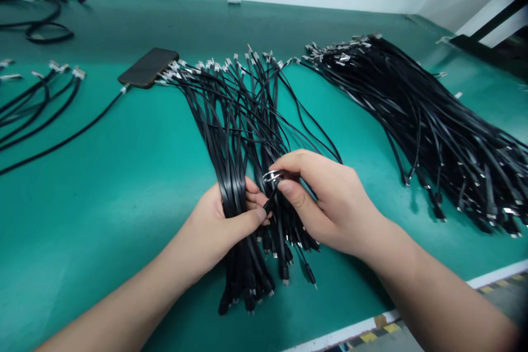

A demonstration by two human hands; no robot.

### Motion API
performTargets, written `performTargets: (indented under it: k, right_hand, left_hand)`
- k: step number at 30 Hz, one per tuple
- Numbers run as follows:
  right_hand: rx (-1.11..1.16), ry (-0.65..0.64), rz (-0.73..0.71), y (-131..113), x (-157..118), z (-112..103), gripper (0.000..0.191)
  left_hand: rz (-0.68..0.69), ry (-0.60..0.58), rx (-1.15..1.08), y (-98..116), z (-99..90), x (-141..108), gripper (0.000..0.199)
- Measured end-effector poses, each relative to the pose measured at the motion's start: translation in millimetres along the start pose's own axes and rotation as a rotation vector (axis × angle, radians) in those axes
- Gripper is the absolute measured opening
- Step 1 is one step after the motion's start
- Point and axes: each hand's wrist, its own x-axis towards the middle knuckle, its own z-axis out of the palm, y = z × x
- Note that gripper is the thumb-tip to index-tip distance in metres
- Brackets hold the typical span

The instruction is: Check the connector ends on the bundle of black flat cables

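Note:
My left hand is closed around a bundle of flat black cables. Between its thumb and fingers it also pinches the black plug of a single cable. My right hand is closed in a pinch at the upper end of that plug. A small shiny, silvery or clear piece shows at its fingertips; its kind is too blurred to make out. More loose black cables lie behind and under the hands, with pale metal connectors at the far end and black plugs at the near end.
A large pile of black cables lies to the right. A dark phone rests at the back left, with a cable at its corner. Other cables lie at far left. The green table has a white front edge.

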Motion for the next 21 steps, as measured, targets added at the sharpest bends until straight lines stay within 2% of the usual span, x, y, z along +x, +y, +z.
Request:
performTargets:
  k: [4, 8, 12, 16, 18, 21]
  right_hand:
    - [-0.259, 0.06, 0.117, -2, -1, -5, 0.015]
    - [-0.295, 0.027, 0.173, -5, 0, -7, 0.016]
    - [0.002, -0.063, 0.274, -12, 1, -8, 0.016]
    - [0.321, -0.263, 0.461, -20, 1, -7, 0.021]
    - [0.493, -0.352, 0.554, -23, -3, -4, 0.021]
    - [0.595, -0.384, 0.621, -20, -10, 4, 0.028]
  left_hand:
    - [0.008, 0.001, -0.037, 1, -0.2, -3, 0.017]
    - [-0.078, 0.054, -0.11, 2, -1.5, -4, 0.023]
    - [-0.103, 0.05, -0.119, 2, -2.7, -1, 0.032]
    - [-0.025, 0.043, -0.166, 1, -3.3, 0, 0.035]
    - [-0.01, 0.074, -0.217, 0, -2.5, -2, 0.037]
    - [-0.024, 0.15, -0.258, -3, 0.2, -4, 0.04]
